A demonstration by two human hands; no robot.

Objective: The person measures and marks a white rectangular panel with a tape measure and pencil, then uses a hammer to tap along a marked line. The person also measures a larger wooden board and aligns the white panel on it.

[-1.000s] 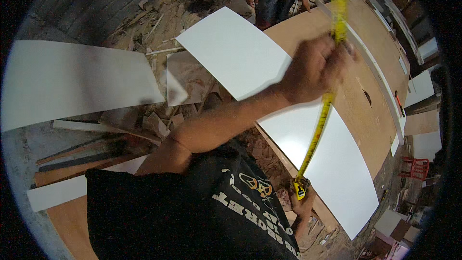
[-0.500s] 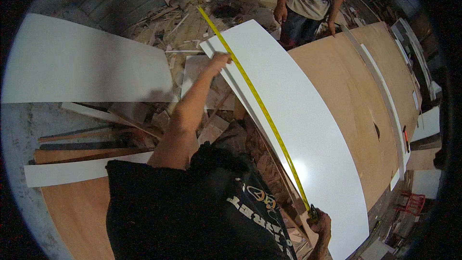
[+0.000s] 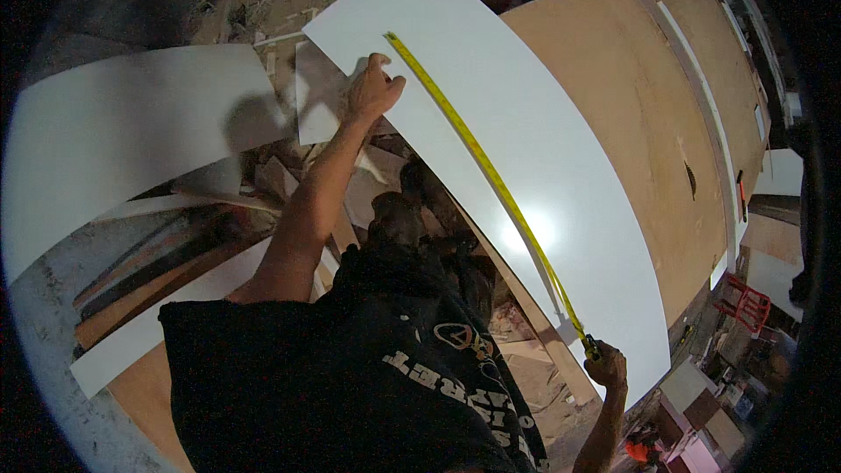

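A yellow tape measure (image 3: 473, 147) stretches lengthwise over a long white panel (image 3: 534, 144), its far tip lying on the panel's surface. My right hand (image 3: 611, 370) is wrapped round the dark tape case at the near end, over the panel. Close to the far tip, my left hand (image 3: 375, 92) is at the panel's left edge, thumb and forefinger apart. It sits beside the blade with a small gap and holds nothing.
A brown wooden sheet (image 3: 604, 61) spreads to the right, with a narrow strip (image 3: 701, 105) and an orange-and-black tool (image 3: 741, 195) on it. Another white panel (image 3: 149, 114) lies at left. Wood scraps litter the floor. Part of another person shows at the top, and a red chair (image 3: 746, 302) stands far right.
The tape's tip has drawn back from beyond the panel's far edge onto the panel. My left hand has let go of the tape and edge. My right hand has shifted right with the case.
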